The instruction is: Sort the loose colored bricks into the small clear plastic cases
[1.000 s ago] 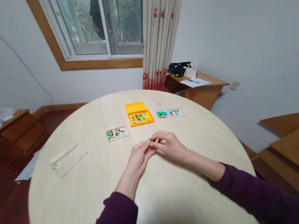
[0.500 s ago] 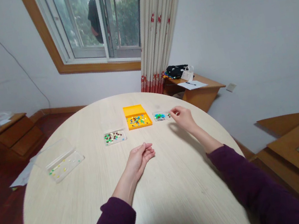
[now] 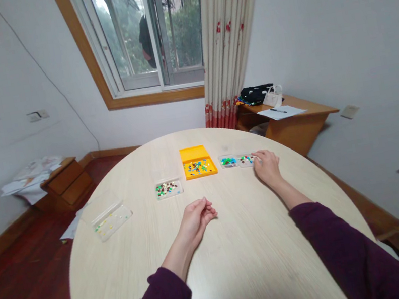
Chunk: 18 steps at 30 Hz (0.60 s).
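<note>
My right hand reaches to the right end of a clear two-part box, its fingertips bent down at the compartment with a few red, green and brown pieces. The fingers are drawn together, and whatever is between them is hidden. Blue and green pieces fill the box's left part. Nearer me, my left hand rests on its side over the table, thumb against curled fingers; its palm is hidden. Beyond it, an open yellow box holds many small coloured pieces.
A clear lidded box with brown, green and pale pieces stands left of the yellow box. Farther left, another clear box holds a few yellow and green pieces. All stand on the round table. A side desk is behind, right.
My right hand has come down from above the clear box to its right end, uncovering more of the pieces there. My left hand stays about the same. The whole view has shifted.
</note>
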Each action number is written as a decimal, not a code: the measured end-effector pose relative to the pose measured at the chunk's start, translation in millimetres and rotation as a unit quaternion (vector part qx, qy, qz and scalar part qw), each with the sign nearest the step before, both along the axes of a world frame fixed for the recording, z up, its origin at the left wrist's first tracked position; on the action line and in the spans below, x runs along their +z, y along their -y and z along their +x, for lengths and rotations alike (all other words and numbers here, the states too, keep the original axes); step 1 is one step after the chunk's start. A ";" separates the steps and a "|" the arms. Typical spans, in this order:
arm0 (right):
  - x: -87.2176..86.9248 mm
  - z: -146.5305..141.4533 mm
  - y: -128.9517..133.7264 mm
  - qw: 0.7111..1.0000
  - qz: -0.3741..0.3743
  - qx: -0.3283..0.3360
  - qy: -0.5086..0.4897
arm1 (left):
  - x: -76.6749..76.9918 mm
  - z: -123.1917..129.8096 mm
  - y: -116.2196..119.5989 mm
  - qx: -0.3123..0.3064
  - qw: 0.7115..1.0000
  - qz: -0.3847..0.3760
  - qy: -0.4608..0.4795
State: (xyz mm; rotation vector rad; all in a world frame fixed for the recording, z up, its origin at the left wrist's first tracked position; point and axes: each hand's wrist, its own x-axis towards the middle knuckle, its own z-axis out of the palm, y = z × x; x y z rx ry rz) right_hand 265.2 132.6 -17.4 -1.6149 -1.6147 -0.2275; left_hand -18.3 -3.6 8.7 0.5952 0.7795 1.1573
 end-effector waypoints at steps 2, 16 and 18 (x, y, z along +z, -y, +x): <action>0.9 -0.1 2.0 1.000 0.020 0.004 0.002 | -1.0 -2.2 -1.1 0.013 1.000 0.024 -0.010; -0.4 -10.8 7.0 0.998 0.009 0.064 -0.003 | 3.3 -21.0 -17.8 0.210 0.960 0.074 -0.167; 0.0 -11.0 6.2 0.998 0.010 0.068 -0.007 | 1.4 -23.4 -19.7 0.227 0.954 0.079 -0.178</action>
